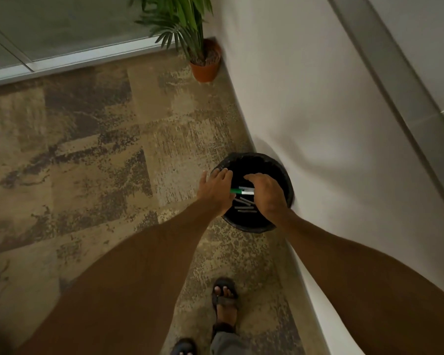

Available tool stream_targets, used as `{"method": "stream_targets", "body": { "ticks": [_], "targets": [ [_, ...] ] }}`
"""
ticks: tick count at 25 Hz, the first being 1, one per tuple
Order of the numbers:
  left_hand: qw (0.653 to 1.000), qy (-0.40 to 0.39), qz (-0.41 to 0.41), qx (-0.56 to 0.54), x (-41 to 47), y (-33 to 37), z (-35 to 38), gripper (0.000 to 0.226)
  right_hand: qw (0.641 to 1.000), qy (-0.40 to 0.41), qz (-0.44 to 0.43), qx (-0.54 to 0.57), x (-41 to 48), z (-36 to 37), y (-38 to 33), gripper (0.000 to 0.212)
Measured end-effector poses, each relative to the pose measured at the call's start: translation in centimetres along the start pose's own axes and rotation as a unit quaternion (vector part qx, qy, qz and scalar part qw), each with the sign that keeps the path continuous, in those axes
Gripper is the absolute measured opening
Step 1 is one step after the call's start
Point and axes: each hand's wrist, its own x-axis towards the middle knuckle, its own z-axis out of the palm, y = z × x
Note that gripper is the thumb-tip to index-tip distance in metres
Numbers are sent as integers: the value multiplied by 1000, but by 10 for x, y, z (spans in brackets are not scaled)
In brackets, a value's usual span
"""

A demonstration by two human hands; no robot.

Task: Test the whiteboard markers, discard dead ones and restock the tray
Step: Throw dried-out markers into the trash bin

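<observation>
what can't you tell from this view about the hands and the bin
Head view: which hand grips the green marker is hidden; the left hand and right hand cover its ends.
Head view: grey markers in the bin are dim and small; their colours and count are unclear, and the right hand covers some.

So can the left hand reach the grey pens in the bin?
Probably yes. The left hand sits over the open bin, the grey pens lie uncovered inside, and only the green marker crosses above them.

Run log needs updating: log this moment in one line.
discarding; right hand grips green marker over bin; left hand open at rim; grey markers inside
</observation>
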Motion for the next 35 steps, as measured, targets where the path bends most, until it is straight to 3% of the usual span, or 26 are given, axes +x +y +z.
{"method": "stream_targets", "body": {
  "ticks": [6, 13, 17, 20, 27, 35],
  "targets": [
    [1000, 8, -14, -4, -6, -3, -13, 64, 999, -18, 25, -19, 1, -17, 0, 41],
    [999, 47, 4, 5, -40, 6, -58, 60, 999, 17, -16, -41, -23, -53, -32, 34],
    [996, 80, 23, 16, -72, 13, -92, 57, 990, 105, -57, -69, -56, -81, -60, 32],
    [995, 98, 23, 2, -105, 23, -123, 54, 983, 135, -36, -123, -82, -108, -83, 38],
    [987, 146, 60, 20, -211, 32, -194, 61, 976, 173, 5, -133, -176, -175, -140, 65],
    [966, 199, 148, 80, -332, 64, -236, 62, 964, 211, 79, -141, -311, -226, -192, 68]
  ]
}}
